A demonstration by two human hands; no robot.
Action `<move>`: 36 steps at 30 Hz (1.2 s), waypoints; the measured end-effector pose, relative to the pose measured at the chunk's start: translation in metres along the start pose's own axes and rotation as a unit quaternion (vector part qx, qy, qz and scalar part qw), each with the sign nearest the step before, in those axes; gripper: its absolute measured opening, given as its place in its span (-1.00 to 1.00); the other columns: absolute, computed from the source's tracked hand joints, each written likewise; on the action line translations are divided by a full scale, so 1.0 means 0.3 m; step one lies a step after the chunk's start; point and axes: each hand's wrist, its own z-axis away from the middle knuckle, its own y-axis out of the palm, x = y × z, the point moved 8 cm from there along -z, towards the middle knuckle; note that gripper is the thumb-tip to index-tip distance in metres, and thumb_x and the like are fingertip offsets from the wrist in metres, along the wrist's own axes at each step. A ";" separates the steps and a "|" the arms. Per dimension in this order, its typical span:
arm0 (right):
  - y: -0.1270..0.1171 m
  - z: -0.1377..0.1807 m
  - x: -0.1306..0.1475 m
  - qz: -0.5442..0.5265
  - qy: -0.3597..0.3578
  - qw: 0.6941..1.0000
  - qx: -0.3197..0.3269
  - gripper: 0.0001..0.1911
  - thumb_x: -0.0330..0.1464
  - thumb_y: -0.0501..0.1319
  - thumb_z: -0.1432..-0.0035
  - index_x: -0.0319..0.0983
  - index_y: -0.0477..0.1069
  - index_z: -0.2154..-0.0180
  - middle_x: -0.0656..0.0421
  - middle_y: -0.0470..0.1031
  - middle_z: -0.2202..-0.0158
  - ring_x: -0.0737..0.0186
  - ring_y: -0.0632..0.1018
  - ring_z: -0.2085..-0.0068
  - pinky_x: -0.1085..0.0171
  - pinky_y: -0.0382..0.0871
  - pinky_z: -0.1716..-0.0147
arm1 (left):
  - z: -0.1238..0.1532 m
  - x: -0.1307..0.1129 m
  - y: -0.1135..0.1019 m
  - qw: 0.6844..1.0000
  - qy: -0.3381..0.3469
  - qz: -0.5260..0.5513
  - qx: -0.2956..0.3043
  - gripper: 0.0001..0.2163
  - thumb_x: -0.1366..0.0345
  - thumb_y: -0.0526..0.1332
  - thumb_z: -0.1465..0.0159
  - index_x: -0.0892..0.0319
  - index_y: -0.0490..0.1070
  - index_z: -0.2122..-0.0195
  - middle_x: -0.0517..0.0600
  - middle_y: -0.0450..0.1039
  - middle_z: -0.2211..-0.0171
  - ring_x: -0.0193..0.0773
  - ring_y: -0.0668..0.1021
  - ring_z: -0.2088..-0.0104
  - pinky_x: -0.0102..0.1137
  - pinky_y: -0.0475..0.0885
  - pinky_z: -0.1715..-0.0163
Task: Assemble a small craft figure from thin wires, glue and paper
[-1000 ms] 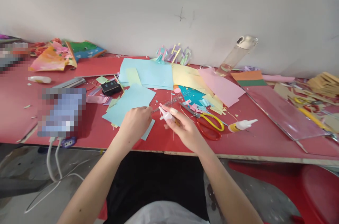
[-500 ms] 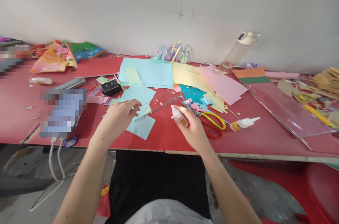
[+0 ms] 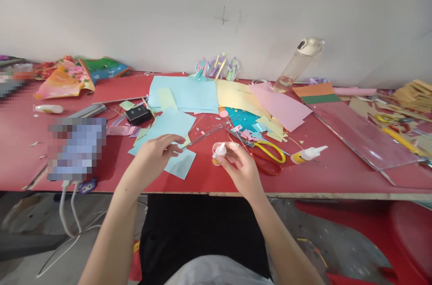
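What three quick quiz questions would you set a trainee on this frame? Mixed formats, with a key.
1. True or false: the right hand grips the small white-capped glue bottle above the red table.
2. Multiple choice: what lies just right of the yellow-handled metal scissors?
A. a yellow-labelled glue bottle on its side
B. a stapler
C. a ceramic cup
3. Fill in: the clear plastic water bottle at the back of the table stands tilted, leaning against the ___.

Key: 1 true; 2 A; 3 white wall.
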 end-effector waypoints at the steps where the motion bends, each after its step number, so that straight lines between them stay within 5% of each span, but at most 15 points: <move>1: 0.009 0.005 0.008 0.001 -0.004 1.000 0.007 -0.71 -0.25 0.30 -0.22 -0.15 0.45 0.03 0.08 0.58 0.03 0.05 0.62 0.04 0.10 0.56 0.02 | -0.003 -0.008 0.016 1.000 0.014 -0.007 0.006 -0.75 0.36 0.04 -0.29 0.12 0.49 0.14 0.02 0.60 0.17 -0.16 0.66 0.20 -0.37 0.52 0.24; 8: 0.037 0.026 0.027 0.041 -0.031 0.998 0.028 -0.67 -0.30 0.25 -0.28 -0.11 0.44 -0.08 0.08 0.55 -0.05 0.04 0.60 -0.04 0.10 0.53 -0.05 | -0.010 0.001 0.088 0.998 0.021 0.028 0.044 -0.79 0.34 0.13 -0.28 0.08 0.51 0.14 -0.01 0.62 0.16 -0.19 0.66 0.20 -0.39 0.52 0.20; 21: 0.071 0.056 0.041 0.134 -0.128 0.983 -0.014 -0.58 -0.40 0.16 -0.35 -0.04 0.35 -0.20 0.09 0.53 -0.09 0.06 0.58 -0.07 0.13 0.54 -0.02 | -0.015 0.023 0.070 0.998 -0.049 -0.028 0.018 -0.85 0.29 0.14 -0.30 0.07 0.51 0.26 -0.07 0.64 0.30 -0.17 0.65 0.28 -0.38 0.44 0.28; 27: 0.068 0.055 0.046 0.140 -0.128 0.982 -0.015 -0.63 -0.40 0.17 -0.33 -0.04 0.41 -0.14 0.08 0.57 -0.02 0.07 0.60 -0.01 0.16 0.54 0.01 | -0.026 0.009 0.064 1.000 0.008 -0.005 0.009 -0.79 0.31 0.09 -0.33 0.05 0.52 0.14 -0.02 0.62 0.16 -0.17 0.64 0.18 -0.39 0.45 0.21; 36: 0.058 0.047 0.037 0.111 -0.111 0.986 -0.048 -0.66 -0.38 0.19 -0.31 -0.06 0.44 -0.10 0.07 0.59 0.04 0.06 0.64 0.08 0.21 0.61 0.15 | -0.031 0.021 0.070 0.998 0.048 -0.029 0.026 -0.77 0.30 0.08 -0.33 0.07 0.56 0.25 -0.01 0.62 0.15 -0.18 0.64 0.23 -0.41 0.48 0.24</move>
